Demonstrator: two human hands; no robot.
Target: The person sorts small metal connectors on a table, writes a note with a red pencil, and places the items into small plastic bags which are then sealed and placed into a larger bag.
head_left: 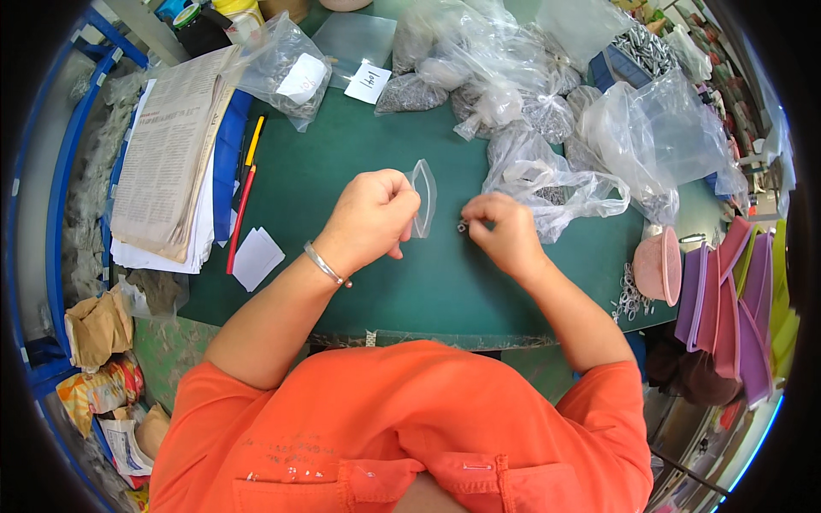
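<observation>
My left hand (374, 214) is closed on a small clear plastic bag (425, 192), whose mouth gapes slightly on the side toward my right hand. A silver bangle circles the left wrist. My right hand (509, 235) is a short way to the right with its fingers pinched. At its fingertips is a small metal piece (463, 227), too small to name. Both hands are over the green tabletop (385, 291). Beyond the right hand lies a clear bag (552, 184) with small grey parts inside.
Several bags of small metal parts (505, 85) crowd the far side. A newspaper stack (171, 145), a red pen (242, 218) and white slips (256, 258) lie left. A pink basket (658, 267) stands right, beside small rings (630, 299) and colourful bins (727, 299).
</observation>
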